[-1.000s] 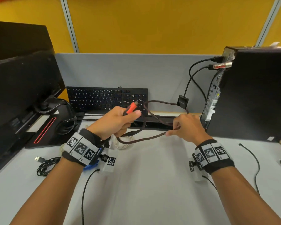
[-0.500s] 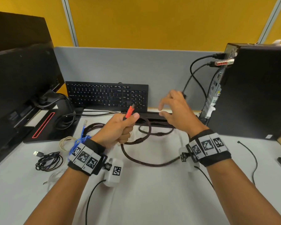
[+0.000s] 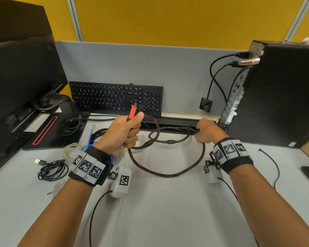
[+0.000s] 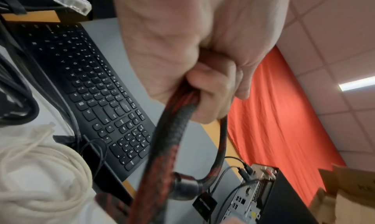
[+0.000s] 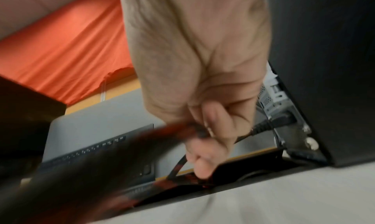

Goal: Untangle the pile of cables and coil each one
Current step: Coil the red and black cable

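Hands (image 3: 121,134) (image 3: 206,131) grip braided cable (image 3: 168,173); keyboard (image 3: 114,98) legends unreadable.

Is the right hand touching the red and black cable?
Touching. The right wrist view shows the right hand with fingers curled round the red and black cable; the head view shows the cable running into that fist.

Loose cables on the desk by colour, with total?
Red-and-black braided cable with red plug, gripped by left hand and right hand: 1
Black USB cable bundle: 1
Blue network cable: 1
Cream cable coil: 1
Thin black wire: 1
Total: 5
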`<state>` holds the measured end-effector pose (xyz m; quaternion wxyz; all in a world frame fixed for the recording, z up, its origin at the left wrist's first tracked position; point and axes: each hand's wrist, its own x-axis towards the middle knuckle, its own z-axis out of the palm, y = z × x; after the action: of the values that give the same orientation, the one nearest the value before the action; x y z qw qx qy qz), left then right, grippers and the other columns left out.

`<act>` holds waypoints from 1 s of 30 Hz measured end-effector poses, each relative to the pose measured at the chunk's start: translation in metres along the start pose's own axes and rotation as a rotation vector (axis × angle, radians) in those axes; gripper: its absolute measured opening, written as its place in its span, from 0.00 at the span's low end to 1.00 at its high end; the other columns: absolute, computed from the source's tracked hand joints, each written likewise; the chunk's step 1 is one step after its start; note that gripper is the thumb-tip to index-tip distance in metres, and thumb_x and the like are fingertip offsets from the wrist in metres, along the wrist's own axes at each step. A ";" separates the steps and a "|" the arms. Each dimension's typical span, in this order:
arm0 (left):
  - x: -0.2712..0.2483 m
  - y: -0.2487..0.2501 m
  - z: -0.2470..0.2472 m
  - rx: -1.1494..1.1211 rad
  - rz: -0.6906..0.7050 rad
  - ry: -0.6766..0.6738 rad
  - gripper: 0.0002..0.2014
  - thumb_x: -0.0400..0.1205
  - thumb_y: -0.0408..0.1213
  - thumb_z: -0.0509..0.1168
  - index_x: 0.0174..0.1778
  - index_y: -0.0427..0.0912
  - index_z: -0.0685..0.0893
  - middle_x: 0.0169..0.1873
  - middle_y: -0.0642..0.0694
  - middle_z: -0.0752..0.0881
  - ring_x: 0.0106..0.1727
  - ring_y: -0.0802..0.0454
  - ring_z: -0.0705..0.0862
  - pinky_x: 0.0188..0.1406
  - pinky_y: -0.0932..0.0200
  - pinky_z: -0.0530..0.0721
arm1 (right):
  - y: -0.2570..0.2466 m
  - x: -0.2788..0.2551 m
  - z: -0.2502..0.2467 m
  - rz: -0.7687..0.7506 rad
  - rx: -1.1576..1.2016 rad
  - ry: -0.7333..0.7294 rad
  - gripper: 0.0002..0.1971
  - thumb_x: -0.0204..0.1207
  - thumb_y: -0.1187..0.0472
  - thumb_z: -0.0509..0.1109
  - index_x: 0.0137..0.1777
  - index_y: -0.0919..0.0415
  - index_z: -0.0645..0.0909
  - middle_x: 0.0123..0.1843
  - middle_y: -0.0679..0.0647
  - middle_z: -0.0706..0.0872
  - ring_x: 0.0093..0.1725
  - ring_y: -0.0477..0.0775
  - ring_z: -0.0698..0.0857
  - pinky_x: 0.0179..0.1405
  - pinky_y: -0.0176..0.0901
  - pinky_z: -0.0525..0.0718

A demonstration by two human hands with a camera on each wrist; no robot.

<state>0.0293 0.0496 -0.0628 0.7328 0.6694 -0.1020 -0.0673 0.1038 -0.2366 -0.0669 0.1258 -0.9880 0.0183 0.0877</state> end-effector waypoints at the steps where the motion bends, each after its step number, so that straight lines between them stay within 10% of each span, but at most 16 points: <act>1: 0.000 -0.001 0.001 0.024 -0.003 -0.010 0.23 0.80 0.56 0.68 0.27 0.52 0.65 0.21 0.53 0.59 0.18 0.56 0.55 0.16 0.66 0.59 | 0.001 0.004 0.001 -0.041 0.078 0.025 0.05 0.78 0.69 0.71 0.50 0.72 0.85 0.49 0.64 0.88 0.44 0.62 0.85 0.42 0.51 0.87; 6: 0.003 -0.013 0.009 0.124 -0.035 -0.081 0.23 0.85 0.55 0.67 0.25 0.54 0.70 0.22 0.53 0.60 0.20 0.55 0.56 0.17 0.66 0.60 | 0.005 0.004 -0.001 -0.176 0.787 0.314 0.08 0.84 0.74 0.66 0.53 0.71 0.88 0.34 0.58 0.87 0.26 0.46 0.83 0.36 0.40 0.86; 16: 0.014 -0.030 0.006 -0.109 -0.103 -0.001 0.24 0.80 0.58 0.68 0.27 0.52 0.64 0.22 0.54 0.58 0.20 0.55 0.56 0.17 0.65 0.61 | 0.015 -0.006 -0.028 -0.194 1.265 0.775 0.10 0.87 0.70 0.64 0.61 0.70 0.86 0.45 0.58 0.91 0.26 0.44 0.84 0.40 0.36 0.87; 30: 0.023 -0.025 0.023 -0.168 -0.260 0.023 0.24 0.84 0.60 0.62 0.27 0.51 0.69 0.24 0.54 0.57 0.20 0.57 0.55 0.14 0.65 0.58 | -0.024 -0.037 -0.052 -0.698 1.349 0.465 0.08 0.87 0.68 0.64 0.59 0.68 0.84 0.44 0.52 0.94 0.33 0.49 0.90 0.38 0.33 0.85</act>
<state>0.0475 0.0197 -0.0845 0.7726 0.6139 0.0000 -0.1621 0.0777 -0.2258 -0.0044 0.7105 -0.6400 -0.2176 -0.1953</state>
